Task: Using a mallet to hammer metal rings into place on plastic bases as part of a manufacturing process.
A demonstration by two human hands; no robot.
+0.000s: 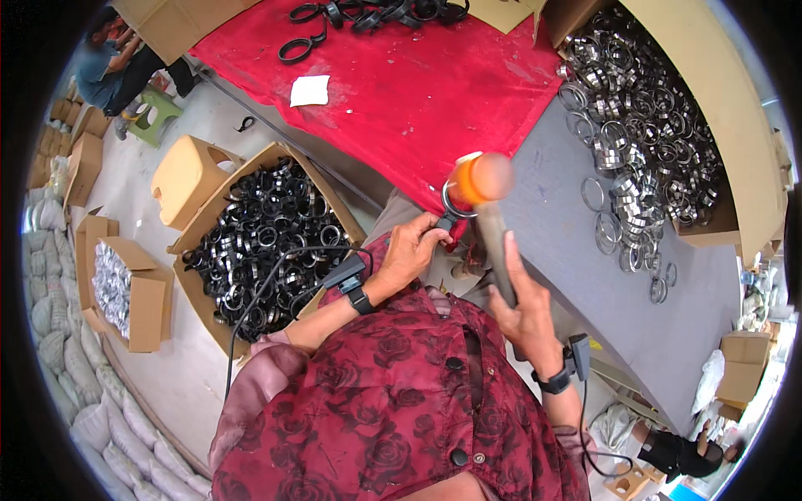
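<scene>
My left hand point(408, 252) is closed on the short stem of a black ring-shaped part point(445, 222) at the near edge of a red cloth point(393, 108). In my right hand point(528, 319) is the grey handle of a mallet point(494, 250). Its orange head, blurred at one end, is over the ring and hides much of it. Whether head and ring touch, I cannot tell. Several black ring parts point(301, 50) lie at the far side of the cloth, near a small white square pad point(310, 90).
Many shiny metal rings point(626, 150) spill from a carton onto the grey tabletop point(576, 250) at right. On my left stands a carton of black ring parts point(267, 234) beside a tan plastic stool point(190, 179). Cables hang from both wrists. One person point(113, 67) sits far left, another point(685, 451) lower right.
</scene>
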